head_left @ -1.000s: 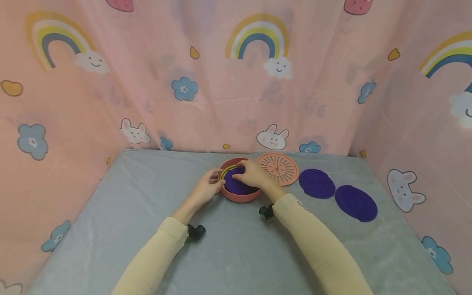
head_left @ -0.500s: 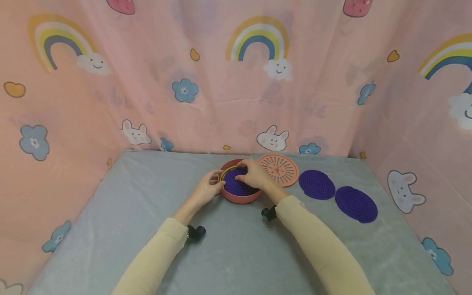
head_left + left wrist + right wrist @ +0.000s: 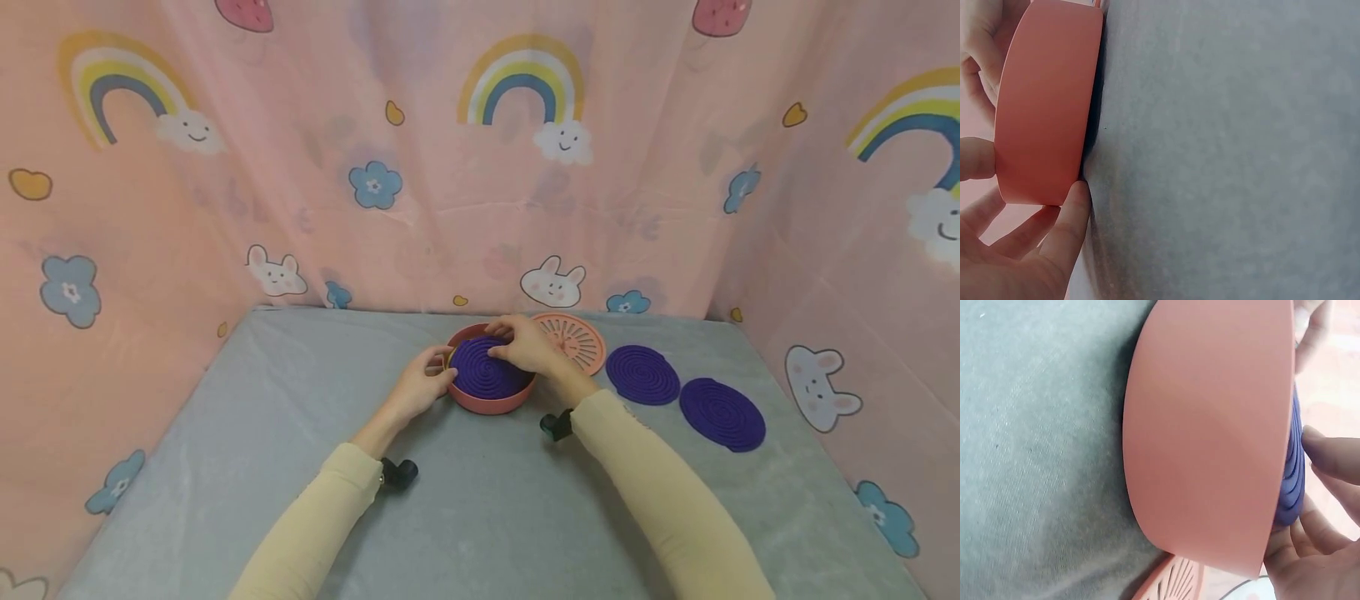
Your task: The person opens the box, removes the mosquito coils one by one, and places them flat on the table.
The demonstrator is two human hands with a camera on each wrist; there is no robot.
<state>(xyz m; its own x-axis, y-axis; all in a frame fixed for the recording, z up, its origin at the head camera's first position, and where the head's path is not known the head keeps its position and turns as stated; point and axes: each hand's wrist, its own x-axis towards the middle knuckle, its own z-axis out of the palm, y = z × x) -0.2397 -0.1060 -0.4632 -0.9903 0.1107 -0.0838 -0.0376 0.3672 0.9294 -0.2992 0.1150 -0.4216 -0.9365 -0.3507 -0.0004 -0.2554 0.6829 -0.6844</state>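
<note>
A purple spiral coaster [image 3: 487, 371] sits on top of the pink round bowl [image 3: 491, 407], raised above its rim in the right wrist view. A thin yellow edge shows beneath it at the left. My left hand [image 3: 423, 382] grips the bowl's left side, thumb at the rim and fingers along the outer wall [image 3: 1047, 106]. My right hand [image 3: 528, 343] is at the coaster's far right, thumb on its upper face and curled fingers at its edge. In the right wrist view, the coaster's layered edge [image 3: 1292, 481] lies between thumb and fingers. The bowl's inside is hidden.
A pink slotted round lid [image 3: 581, 340] lies right behind the bowl, partly covered by my right hand. Two more purple spiral coasters, one nearer [image 3: 722, 414] and one farther [image 3: 642, 375], lie to the right on the grey cloth [image 3: 465, 517]. A pink patterned curtain [image 3: 427, 233] encloses the table.
The purple coaster has shifted left and now covers most of the yellow edge. My right hand has moved slightly right, its fingers spreading a little. The left hand stays at the bowl.
</note>
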